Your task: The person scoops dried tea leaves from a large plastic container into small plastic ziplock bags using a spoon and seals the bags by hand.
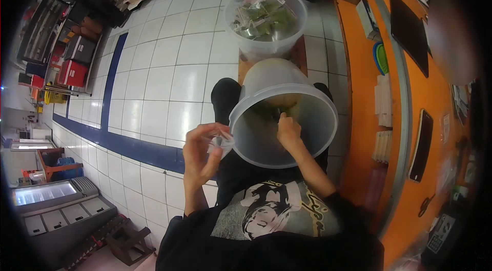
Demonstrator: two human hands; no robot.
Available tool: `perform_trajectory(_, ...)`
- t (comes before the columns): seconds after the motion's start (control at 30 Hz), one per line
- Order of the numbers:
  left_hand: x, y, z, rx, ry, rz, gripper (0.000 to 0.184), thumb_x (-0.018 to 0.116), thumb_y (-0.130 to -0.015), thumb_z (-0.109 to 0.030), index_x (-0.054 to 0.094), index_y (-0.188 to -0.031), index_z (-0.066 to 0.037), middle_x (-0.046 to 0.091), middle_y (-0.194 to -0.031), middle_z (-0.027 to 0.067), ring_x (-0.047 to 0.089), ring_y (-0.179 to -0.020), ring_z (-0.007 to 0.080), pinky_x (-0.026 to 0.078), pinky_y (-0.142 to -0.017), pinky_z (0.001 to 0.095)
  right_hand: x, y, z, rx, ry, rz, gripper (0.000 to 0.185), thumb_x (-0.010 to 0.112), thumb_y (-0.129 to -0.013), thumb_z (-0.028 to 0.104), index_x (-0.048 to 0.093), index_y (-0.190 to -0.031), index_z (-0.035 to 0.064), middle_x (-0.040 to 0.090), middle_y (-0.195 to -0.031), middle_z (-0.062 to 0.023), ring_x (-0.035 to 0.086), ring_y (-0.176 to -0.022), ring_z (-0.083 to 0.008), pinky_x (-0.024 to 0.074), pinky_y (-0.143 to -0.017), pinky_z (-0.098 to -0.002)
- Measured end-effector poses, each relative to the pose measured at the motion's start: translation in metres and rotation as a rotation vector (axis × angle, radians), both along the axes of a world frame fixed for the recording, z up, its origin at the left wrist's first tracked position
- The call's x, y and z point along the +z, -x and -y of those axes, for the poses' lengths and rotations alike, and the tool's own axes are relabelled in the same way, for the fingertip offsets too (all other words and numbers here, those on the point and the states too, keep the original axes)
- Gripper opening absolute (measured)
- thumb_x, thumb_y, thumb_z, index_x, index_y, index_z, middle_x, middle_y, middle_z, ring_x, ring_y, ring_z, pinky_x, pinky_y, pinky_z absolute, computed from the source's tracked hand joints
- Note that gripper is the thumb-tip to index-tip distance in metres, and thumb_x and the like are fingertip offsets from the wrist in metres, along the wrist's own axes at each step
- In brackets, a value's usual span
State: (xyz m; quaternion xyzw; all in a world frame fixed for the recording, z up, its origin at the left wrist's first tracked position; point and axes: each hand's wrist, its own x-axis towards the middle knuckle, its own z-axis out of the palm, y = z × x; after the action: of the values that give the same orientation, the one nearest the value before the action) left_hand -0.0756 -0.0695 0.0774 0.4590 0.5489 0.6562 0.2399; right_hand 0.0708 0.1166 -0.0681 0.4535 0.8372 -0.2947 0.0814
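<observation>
My left hand [197, 155] is closed on a small clear plastic bag [221, 141], held up just left of a tub's rim. The large translucent tub [251, 77] is tilted, with its mouth facing me between my legs. My right hand [289, 131] reaches into it. Those fingers are curled together near some dark green contents [277, 107] deep inside, and I cannot make out what is pinched there. Beyond stands a second translucent tub [264, 51], upright, with several filled clear packets [264, 14] of green material in it.
An orange counter [405, 143] runs along my right, bearing a dark tablet-like panel [408, 32], a phone-like device [421, 143] and scissors [425, 205]. White tiled floor [189, 50] lies to the left, with a red box [73, 73] on shelving and a small stool [128, 243].
</observation>
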Motion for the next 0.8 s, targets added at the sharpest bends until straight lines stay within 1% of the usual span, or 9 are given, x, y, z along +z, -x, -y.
perform_trajectory(0.07,0.001,0.002,0.002,0.017,-0.023,0.031,0.042,0.059,-0.09,-0.011,0.037,-0.124,0.0,0.056,-0.112,0.023,0.059,-0.098,0.0254,0.046,-0.088,0.0377,-0.008,0.003,-0.001,-0.045,-0.073,0.119,0.025,0.068,-0.069,0.001,0.059,-0.093,-0.0008,0.066,-0.093,-0.0207,0.064,-0.091,-0.0384,0.0514,-0.078,-0.0459)
perform_trajectory(0.13,0.002,0.004,0.002,0.056,-0.028,0.032,0.043,0.058,-0.092,-0.022,0.038,-0.123,0.0,0.055,-0.112,0.0237,0.06,-0.095,0.0254,0.047,-0.087,0.0386,-0.008,-0.009,-0.01,-0.053,-0.068,0.08,0.027,0.068,-0.068,0.0,0.06,-0.093,-0.0007,0.066,-0.093,-0.0207,0.064,-0.091,-0.0387,0.0515,-0.078,-0.0459)
perform_trajectory(0.23,-0.003,0.008,-0.001,0.048,-0.047,0.069,0.04,0.058,-0.092,-0.021,0.038,-0.12,-0.001,0.055,-0.11,0.0241,0.06,-0.094,0.0263,0.047,-0.086,0.0399,0.015,-0.013,-0.023,-0.053,-0.023,0.064,0.024,0.066,-0.069,0.0,0.064,-0.093,0.0017,0.065,-0.095,-0.0193,0.064,-0.089,-0.0388,0.0514,-0.077,-0.0459)
perform_trajectory(0.3,-0.004,0.007,-0.004,0.054,-0.057,0.083,0.039,0.059,-0.092,-0.021,0.038,-0.118,-0.001,0.055,-0.11,0.0242,0.06,-0.094,0.0268,0.048,-0.086,0.0405,0.014,-0.011,-0.029,0.003,-0.193,-0.143,0.018,0.063,-0.073,0.001,0.066,-0.09,0.0043,0.065,-0.095,-0.0191,0.063,-0.087,-0.0395,0.0508,-0.075,-0.0468)
perform_trajectory(0.33,-0.004,0.006,-0.005,0.064,-0.068,0.091,0.038,0.059,-0.092,-0.022,0.038,-0.116,-0.001,0.055,-0.109,0.0243,0.06,-0.094,0.0274,0.048,-0.086,0.041,0.012,-0.006,-0.032,0.001,-0.19,-0.142,0.018,0.063,-0.073,0.001,0.066,-0.09,0.0043,0.065,-0.095,-0.0191,0.063,-0.087,-0.0395,0.0508,-0.075,-0.0468)
perform_trajectory(0.4,-0.003,0.003,-0.007,0.062,-0.073,0.094,0.037,0.059,-0.092,-0.022,0.038,-0.115,-0.001,0.055,-0.109,0.0242,0.06,-0.094,0.0278,0.048,-0.085,0.0411,0.024,0.015,-0.034,0.052,-0.175,-0.352,0.014,0.061,-0.075,0.0,0.063,-0.089,-0.0026,0.063,-0.087,-0.0232,0.063,-0.085,-0.041,0.0496,-0.076,-0.0491)
perform_trajectory(0.5,-0.001,0.002,-0.007,0.059,-0.066,0.09,0.037,0.06,-0.092,-0.023,0.038,-0.114,-0.002,0.054,-0.108,0.0241,0.06,-0.093,0.0284,0.048,-0.085,0.0412,0.004,0.043,-0.031,0.082,-0.231,-0.445,0.011,0.057,-0.078,-0.002,0.064,-0.086,-0.0013,0.062,-0.084,-0.0228,0.062,-0.083,-0.0418,0.0492,-0.074,-0.0499)
perform_trajectory(0.7,0.001,0.005,-0.002,0.109,-0.026,0.083,0.039,0.061,-0.091,-0.025,0.038,-0.113,-0.002,0.055,-0.106,0.0226,0.06,-0.092,0.0279,0.048,-0.084,0.0402,-0.003,0.019,-0.035,0.229,-0.189,-0.15,0.012,0.055,-0.08,0.001,0.067,-0.08,0.0027,0.062,-0.086,-0.0218,0.062,-0.084,-0.0412,0.049,-0.075,-0.0503)
perform_trajectory(0.8,0.0,0.004,-0.008,0.112,-0.02,0.1,0.04,0.062,-0.091,-0.026,0.038,-0.113,-0.003,0.056,-0.106,0.0218,0.06,-0.093,0.0272,0.047,-0.085,0.0401,0.009,0.018,-0.036,0.151,-0.196,-0.264,0.01,0.058,-0.078,0.001,0.067,-0.082,0.0022,0.062,-0.086,-0.023,0.062,-0.085,-0.0412,0.0492,-0.075,-0.0493)
